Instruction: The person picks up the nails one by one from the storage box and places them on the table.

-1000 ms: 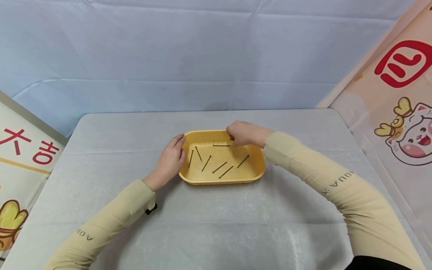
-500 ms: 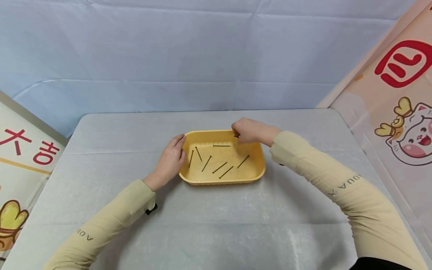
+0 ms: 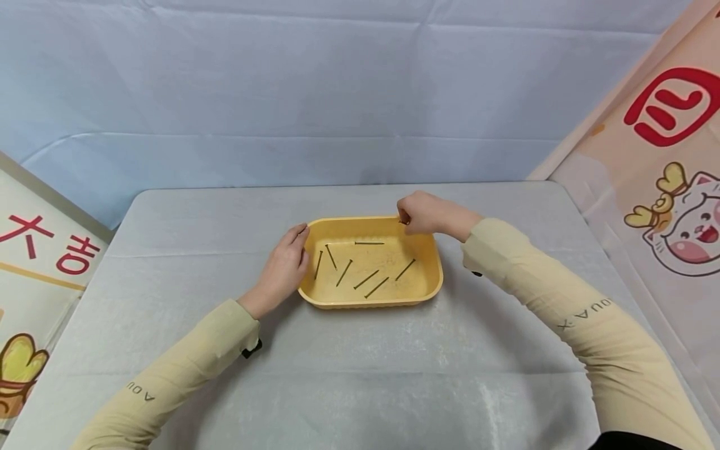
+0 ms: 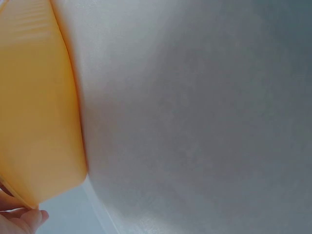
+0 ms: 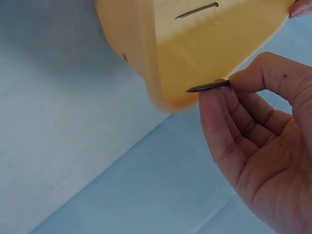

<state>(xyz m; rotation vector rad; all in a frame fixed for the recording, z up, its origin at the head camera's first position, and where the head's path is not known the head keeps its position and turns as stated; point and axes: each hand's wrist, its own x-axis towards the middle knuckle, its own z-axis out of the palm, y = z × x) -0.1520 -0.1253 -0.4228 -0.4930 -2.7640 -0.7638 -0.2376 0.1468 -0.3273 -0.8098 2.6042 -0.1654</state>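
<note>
A yellow plastic tray (image 3: 371, 304) sits on the grey table with several dark nails lying in it, such as the nail (image 3: 369, 243) near its back wall. My left hand (image 3: 287, 265) grips the tray's left rim; in the left wrist view its fingertips (image 4: 30, 218) show at the rim's corner. Over the back right corner, my right hand (image 3: 430, 214) pinches a nail (image 5: 208, 87) between thumb and index finger, its pointed end sticking out past the fingertips. In the right wrist view another nail (image 5: 197, 10) lies inside the tray.
A grey cloth-covered table (image 3: 349, 381) spreads around the tray. Behind it hangs a pale blue cloth (image 3: 315, 94). Printed panels stand at both sides, the right panel (image 3: 664, 206) with a cartoon cat.
My right hand has moved right and slightly back along the tray's rear rim with the nail pinched in it. The left hand, the tray and the nails in it have stayed put.
</note>
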